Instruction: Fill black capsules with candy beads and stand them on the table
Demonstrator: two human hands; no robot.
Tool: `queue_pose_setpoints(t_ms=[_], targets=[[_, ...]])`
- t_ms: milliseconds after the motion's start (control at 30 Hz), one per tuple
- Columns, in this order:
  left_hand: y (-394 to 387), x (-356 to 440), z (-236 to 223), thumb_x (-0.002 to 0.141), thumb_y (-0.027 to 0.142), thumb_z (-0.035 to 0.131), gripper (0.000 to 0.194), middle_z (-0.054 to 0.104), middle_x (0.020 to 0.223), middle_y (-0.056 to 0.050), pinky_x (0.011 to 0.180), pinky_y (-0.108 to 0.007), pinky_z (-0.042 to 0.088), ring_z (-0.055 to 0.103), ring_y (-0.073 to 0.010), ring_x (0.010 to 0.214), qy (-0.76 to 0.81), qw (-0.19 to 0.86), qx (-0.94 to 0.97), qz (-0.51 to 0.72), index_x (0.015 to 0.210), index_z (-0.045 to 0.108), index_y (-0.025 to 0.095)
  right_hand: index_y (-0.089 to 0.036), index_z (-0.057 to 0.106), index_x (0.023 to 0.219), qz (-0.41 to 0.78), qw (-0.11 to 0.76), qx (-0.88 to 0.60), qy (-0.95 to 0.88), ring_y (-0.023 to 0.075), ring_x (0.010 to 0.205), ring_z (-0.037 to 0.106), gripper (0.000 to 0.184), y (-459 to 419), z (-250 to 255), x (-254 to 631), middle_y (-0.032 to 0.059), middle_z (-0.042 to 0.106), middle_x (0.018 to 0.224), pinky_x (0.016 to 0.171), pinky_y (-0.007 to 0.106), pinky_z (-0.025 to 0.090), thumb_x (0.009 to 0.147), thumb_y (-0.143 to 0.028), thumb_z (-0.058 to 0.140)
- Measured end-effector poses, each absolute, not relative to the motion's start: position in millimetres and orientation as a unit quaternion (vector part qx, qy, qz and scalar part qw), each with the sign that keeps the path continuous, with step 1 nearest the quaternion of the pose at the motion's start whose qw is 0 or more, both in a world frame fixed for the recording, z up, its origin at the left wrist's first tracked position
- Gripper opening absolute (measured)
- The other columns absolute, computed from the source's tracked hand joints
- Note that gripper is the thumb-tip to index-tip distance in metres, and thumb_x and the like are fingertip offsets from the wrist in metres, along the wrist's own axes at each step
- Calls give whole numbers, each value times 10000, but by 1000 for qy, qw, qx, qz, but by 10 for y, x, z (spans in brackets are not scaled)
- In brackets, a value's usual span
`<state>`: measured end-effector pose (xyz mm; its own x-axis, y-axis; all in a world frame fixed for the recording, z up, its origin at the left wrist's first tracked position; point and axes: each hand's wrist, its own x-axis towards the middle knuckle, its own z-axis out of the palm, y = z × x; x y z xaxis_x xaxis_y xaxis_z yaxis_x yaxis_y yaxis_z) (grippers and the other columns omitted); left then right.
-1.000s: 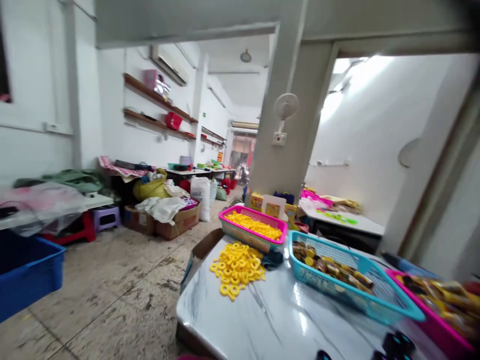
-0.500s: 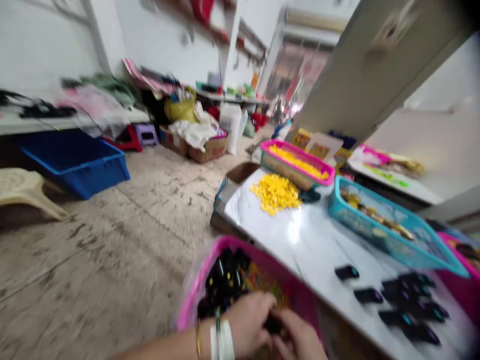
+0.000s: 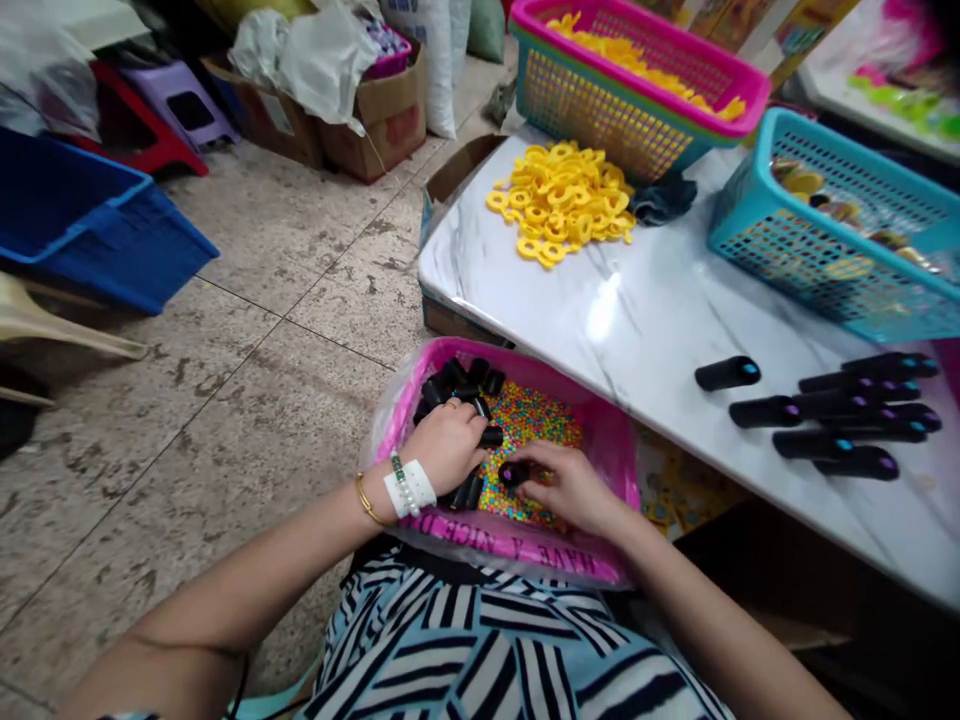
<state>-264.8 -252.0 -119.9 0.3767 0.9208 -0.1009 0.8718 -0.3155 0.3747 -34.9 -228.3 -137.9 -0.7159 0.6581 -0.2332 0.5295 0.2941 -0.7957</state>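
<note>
the left hand [image 3: 448, 442], fingers loosely curled, rests over black tubes [image 3: 453, 376] in a pink basket [image 3: 517, 548]; whether it grips 1, i cannot tell. the right hand [image 3: 566, 482] pinches a purple-dotted black piece [image 3: 513, 473] just above multicolored beads [image 3: 538, 412].

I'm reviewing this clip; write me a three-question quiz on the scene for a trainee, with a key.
1. True or false: the right hand holds a black tube over the coloured beads in the pink basin.
2. The heap of yellow pieces lies right beside:
A) the purple stool
B) the pink-rimmed basket
C) the blue crate
3. Fill in: the tubes lying on the table have end spots of blue or ____.
Key: 1 true; 2 B; 3 purple
</note>
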Motion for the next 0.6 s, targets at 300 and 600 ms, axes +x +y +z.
queue_pose_setpoints(t_ms=[300,600], targets=[[-2306,-2337,-1228,911,193,512,174,601,923,-146,816,-427,438,537,-279,922,503,144,852,2,948,646,89,-172,643,1047,334,13,-399,-854,194,949,631,263,-2145,-1474,-115,82,667,1009,842,314,490,823,-58,562],[-2342,-2393,-1338,904,140,463,183,571,949,-147,798,-425,469,530,-265,904,516,129,847,-15,920,641,96,-177,647,1015,382,11,-340,-859,179,911,619,270,-2308,-1349,-187,73,654,988,808,291,489,808,-28,561]])
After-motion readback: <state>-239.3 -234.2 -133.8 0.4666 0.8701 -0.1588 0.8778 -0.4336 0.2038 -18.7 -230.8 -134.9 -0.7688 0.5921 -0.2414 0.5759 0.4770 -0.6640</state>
